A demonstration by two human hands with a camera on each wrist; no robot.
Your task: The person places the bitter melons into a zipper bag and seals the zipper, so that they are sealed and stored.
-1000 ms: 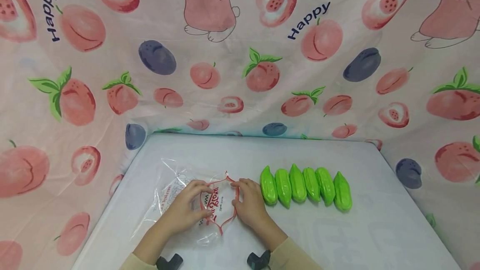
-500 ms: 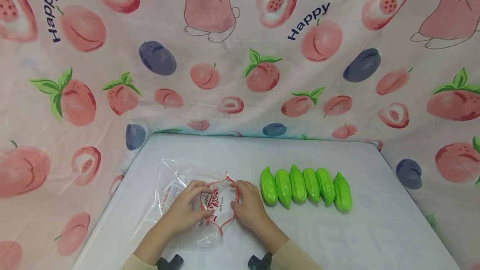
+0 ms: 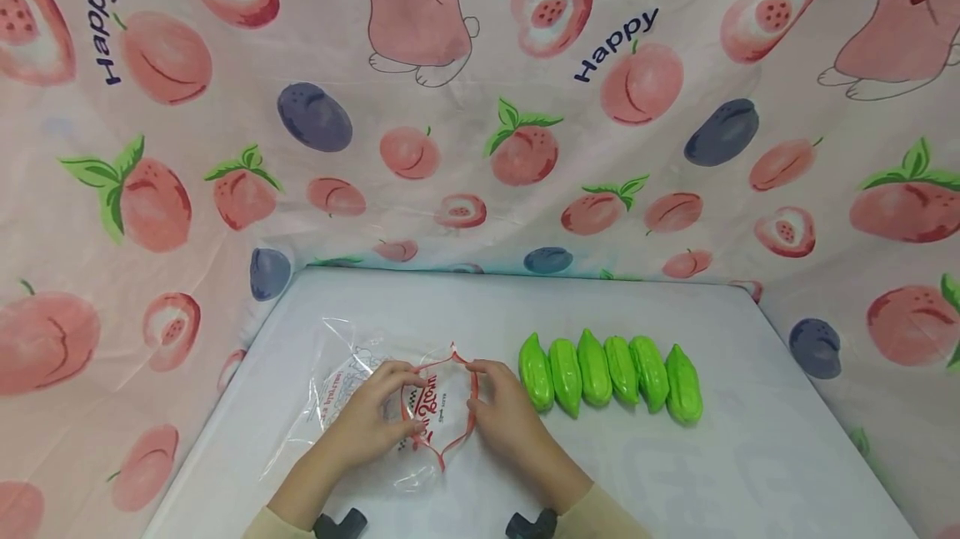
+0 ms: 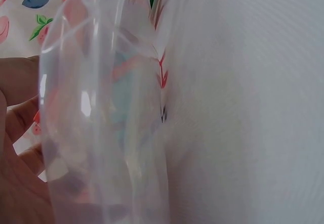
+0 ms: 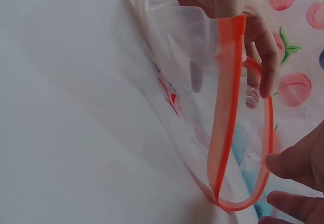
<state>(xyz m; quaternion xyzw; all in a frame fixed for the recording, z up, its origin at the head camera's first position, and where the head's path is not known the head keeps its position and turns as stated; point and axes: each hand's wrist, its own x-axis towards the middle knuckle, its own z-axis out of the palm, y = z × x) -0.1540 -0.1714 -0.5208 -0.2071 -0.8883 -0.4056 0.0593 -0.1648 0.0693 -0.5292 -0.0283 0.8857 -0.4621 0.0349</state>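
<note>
A clear plastic bag (image 3: 330,389) with red and black print lies left of centre on the white table. The red-edged mouth (image 3: 447,439) gapes toward the right, and its orange-red strip (image 5: 228,102) shows large in the right wrist view. My left hand (image 3: 367,414) holds the mouth's left edge, thumb and fingers bent over it. On the opposite edge, the fingertips of my right hand (image 3: 510,410) lightly touch the strip with thumb and fingers apart. Several glossy green pod-shaped things (image 3: 596,368) lie side by side right of my right hand.
A pink fruit-printed cloth (image 3: 465,147) hangs behind and along both sides of the white table (image 3: 637,489). Dark wrist-worn parts (image 3: 341,522) sit below both hands at the table's near side.
My right hand and forearm have shifted slightly to the right, its fingers now at the strip's outer edge. The left hand, the bag and the green things look the same.
</note>
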